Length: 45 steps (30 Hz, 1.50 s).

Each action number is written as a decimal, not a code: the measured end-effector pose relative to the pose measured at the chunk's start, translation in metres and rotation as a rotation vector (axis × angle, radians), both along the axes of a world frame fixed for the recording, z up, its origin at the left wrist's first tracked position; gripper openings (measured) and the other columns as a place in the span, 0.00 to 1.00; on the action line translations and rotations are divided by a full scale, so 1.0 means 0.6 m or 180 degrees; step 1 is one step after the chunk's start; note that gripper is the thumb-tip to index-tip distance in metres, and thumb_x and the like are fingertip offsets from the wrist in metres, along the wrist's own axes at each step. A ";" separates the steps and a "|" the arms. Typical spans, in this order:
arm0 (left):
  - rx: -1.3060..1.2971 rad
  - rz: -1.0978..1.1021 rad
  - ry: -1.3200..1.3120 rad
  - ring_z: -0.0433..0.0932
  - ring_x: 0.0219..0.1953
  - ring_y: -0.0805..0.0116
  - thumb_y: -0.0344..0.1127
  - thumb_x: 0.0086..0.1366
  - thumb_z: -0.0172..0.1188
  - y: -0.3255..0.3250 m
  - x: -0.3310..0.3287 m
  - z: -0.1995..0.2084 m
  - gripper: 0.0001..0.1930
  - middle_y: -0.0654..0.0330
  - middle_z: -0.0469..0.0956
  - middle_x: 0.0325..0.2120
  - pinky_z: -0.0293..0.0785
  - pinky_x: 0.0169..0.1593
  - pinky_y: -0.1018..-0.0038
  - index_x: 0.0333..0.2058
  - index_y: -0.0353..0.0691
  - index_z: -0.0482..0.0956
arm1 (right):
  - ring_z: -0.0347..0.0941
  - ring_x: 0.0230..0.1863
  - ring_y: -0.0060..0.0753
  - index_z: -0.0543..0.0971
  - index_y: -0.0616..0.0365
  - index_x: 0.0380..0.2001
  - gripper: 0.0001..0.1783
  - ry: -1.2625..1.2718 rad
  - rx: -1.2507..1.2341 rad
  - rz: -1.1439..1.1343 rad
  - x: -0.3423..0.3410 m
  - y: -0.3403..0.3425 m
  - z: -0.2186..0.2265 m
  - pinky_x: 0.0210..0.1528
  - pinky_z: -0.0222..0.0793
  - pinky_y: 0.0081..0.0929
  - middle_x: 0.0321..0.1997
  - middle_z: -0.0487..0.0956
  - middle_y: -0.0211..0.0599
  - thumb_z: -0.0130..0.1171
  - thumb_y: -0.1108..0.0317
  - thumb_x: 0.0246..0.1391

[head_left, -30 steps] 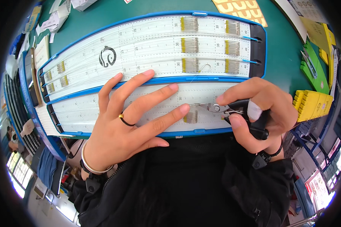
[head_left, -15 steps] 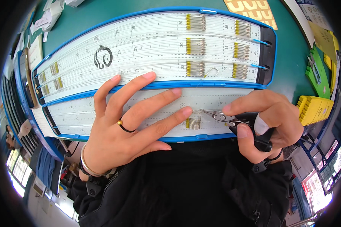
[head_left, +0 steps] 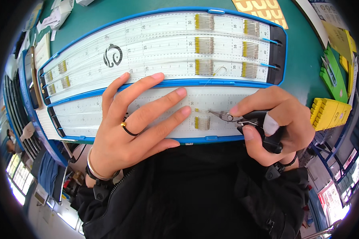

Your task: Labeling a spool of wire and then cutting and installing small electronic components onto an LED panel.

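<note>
A long blue-framed hook case (head_left: 235,83) lies open, its white boards strung with fine lines and small hooks with yellow ends. My left hand (head_left: 127,127) is spread palm-down over its lines, fingertips resting on the boards. My right hand (head_left: 291,123) is closed around small pliers (head_left: 227,116) with black grips and pointed metal jaws. The jaw tips meet a single hook (head_left: 202,110) on the near board; whether they pinch it cannot be made out. Just below sits a row of hooks (head_left: 202,123). A larger loose hook (head_left: 220,71) lies on the far board.
Several more hook rows (head_left: 204,45) fill the far board. A green table (head_left: 303,59) lies beneath. To the right are a yellow ridged block (head_left: 329,114) and a green holder (head_left: 334,77). A patterned tan sheet (head_left: 263,10) lies beyond the case, white papers (head_left: 56,18) at far left.
My left index fingertip has drawn left from the near hooks. The plier tips and my right hand have shifted slightly left and up, and one yellow-ended hook now shows at the tips.
</note>
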State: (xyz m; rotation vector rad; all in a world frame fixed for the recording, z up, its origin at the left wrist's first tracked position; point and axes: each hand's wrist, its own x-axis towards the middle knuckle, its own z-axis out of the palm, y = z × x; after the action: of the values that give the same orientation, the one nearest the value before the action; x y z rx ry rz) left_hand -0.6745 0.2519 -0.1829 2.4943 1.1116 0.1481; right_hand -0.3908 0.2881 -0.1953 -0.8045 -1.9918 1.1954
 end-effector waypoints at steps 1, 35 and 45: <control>0.0016 -0.0013 -0.0016 0.68 0.64 0.49 0.57 0.56 0.62 0.001 0.000 0.000 0.26 0.62 0.77 0.57 0.56 0.67 0.46 0.49 0.50 0.85 | 0.80 0.30 0.37 0.64 0.57 0.27 0.16 -0.0004 0.0035 -0.0016 0.001 0.000 0.000 0.33 0.76 0.28 0.33 0.83 0.60 0.62 0.83 0.42; 0.0559 0.1036 -0.0442 0.72 0.35 0.59 0.28 0.49 0.72 0.037 0.094 0.026 0.09 0.61 0.76 0.30 0.68 0.38 0.67 0.29 0.39 0.81 | 0.76 0.27 0.21 0.62 0.57 0.30 0.16 0.1363 -0.0744 -0.1327 0.069 -0.058 -0.017 0.34 0.73 0.16 0.38 0.81 0.59 0.59 0.85 0.48; 0.0471 0.1041 -0.0924 0.72 0.36 0.58 0.25 0.49 0.71 0.038 0.118 0.027 0.09 0.61 0.76 0.31 0.69 0.39 0.66 0.30 0.39 0.82 | 0.77 0.28 0.21 0.62 0.57 0.31 0.16 0.1610 -0.0838 -0.1358 0.073 -0.057 -0.022 0.33 0.73 0.15 0.38 0.81 0.59 0.59 0.84 0.49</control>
State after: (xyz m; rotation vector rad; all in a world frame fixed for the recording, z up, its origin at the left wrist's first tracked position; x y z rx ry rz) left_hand -0.6039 0.2748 -0.1666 2.2953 1.4111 0.6840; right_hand -0.3467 0.2538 -0.2087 -0.8918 -1.2006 1.2597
